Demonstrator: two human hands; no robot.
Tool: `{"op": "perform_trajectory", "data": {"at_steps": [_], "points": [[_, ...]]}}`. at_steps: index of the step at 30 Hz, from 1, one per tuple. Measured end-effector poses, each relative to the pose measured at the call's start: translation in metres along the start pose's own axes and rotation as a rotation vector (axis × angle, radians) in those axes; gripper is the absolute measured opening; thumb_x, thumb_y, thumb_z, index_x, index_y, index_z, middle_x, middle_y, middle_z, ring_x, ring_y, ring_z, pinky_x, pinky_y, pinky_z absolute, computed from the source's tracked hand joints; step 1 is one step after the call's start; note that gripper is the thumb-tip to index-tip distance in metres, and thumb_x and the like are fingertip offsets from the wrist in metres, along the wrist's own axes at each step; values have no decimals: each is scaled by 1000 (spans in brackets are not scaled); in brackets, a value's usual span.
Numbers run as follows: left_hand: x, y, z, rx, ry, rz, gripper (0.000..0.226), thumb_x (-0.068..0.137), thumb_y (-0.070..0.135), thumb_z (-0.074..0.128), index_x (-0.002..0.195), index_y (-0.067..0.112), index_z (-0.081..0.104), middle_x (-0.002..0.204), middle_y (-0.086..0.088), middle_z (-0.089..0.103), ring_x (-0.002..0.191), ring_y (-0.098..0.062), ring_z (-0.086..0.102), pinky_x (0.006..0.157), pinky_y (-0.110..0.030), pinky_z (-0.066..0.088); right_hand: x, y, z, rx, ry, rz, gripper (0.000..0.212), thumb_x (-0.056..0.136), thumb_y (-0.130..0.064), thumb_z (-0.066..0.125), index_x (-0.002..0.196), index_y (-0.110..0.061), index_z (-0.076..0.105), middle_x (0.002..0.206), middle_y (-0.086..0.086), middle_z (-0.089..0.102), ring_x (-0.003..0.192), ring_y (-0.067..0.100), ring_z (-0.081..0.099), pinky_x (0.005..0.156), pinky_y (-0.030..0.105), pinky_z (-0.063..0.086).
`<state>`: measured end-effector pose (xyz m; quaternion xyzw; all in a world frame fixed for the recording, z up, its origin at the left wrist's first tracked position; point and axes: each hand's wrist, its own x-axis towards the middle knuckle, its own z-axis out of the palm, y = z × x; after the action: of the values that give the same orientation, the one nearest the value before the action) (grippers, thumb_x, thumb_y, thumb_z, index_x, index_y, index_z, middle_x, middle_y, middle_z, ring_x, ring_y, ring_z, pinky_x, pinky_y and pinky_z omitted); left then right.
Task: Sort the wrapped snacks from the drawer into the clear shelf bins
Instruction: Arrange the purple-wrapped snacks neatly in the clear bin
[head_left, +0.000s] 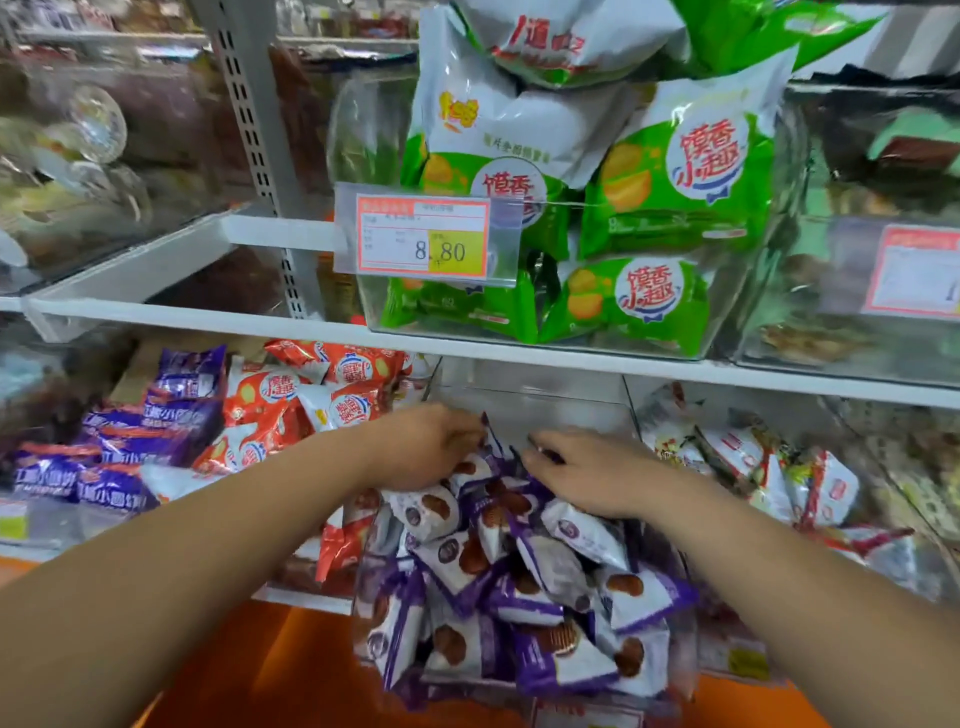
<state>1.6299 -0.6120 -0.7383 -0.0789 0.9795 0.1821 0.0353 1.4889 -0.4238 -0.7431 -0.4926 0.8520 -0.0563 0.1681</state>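
A: Where are the purple snacks (519, 597)?
B: Heaped in the clear bin (545, 400), under the fingers (470, 434). The left hand (431, 447) pinches one, probably levelling the heap; whether the right hand (582, 475) grips, I cannot tell.

Your purple-and-white wrapped snacks (519, 587) lie heaped at all angles in 1 clear bin (362, 613) directly in front of you at the lower shelf. The heap rises above the rim. Each sealed packet shows a brown biscuit picture.
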Motion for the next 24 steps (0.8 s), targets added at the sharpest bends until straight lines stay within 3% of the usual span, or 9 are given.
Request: {"op": "perform_trajectory", "data": {"at_steps": [2,5,7,9,12,14,18,22,24], "points": [[-7,0,1,47,-19,16,20,108,31,41,104,24,60,88,9,60,87,-19,57,73,-29,40,-5,1,1,-78,-8,-30,56,105,-62,23,149,-34,41,159,-2,41,143,24,43,109,35,39],[-15,-1,-6,54,-68,60,25,107,30,46,120,25,66,111,5,70,97,-17,64,84,-32,50,-4,8,-5,-59,-78,-38,62,101,-69,24,153,-39,36,162,-8,37,146,20,39,113,35,37],[-12,1,-17,13,-89,49,23,104,30,53,120,28,69,111,11,71,96,-6,65,86,-26,51,3,13,-12,15,-108,-32,68,94,-78,30,148,-39,45,154,-8,48,136,18,49,107,33,42],[0,3,-31,-6,-50,19,20,99,29,61,115,28,71,107,17,69,93,5,63,85,-16,48,13,12,-17,122,-81,-28,63,95,-74,40,137,-30,58,140,-4,60,124,18,57,102,31,46],[31,-3,-42,76,-88,-126,28,103,29,51,128,30,64,124,8,66,110,-13,62,100,-30,50,33,10,-18,232,11,-3,40,107,-43,42,120,-14,66,120,5,66,114,26,60,88,31,44],[47,-5,-38,144,-162,-165,31,102,23,46,128,29,63,128,2,65,109,-21,62,98,-37,52,45,9,-15,218,5,25,34,108,-30,40,120,-10,65,123,10,66,113,30,59,90,32,47],[65,3,-22,207,-203,-151,29,99,22,57,128,22,62,127,-2,64,106,-23,60,82,-27,45,52,9,-2,241,-117,60,38,107,-34,40,135,-16,59,139,9,59,123,26,56,101,30,44],[67,0,-16,115,-188,-163,50,89,33,76,133,23,55,118,3,68,104,-20,63,79,-26,44,43,19,2,267,-133,56,34,107,-44,39,127,-26,61,127,3,64,111,21,59,97,30,46],[67,0,-13,162,-220,-143,50,87,38,78,132,25,60,114,3,70,102,-21,64,81,-26,46,39,24,0,274,-113,45,32,107,-43,42,127,-27,61,124,1,65,110,19,59,97,31,46]]}}
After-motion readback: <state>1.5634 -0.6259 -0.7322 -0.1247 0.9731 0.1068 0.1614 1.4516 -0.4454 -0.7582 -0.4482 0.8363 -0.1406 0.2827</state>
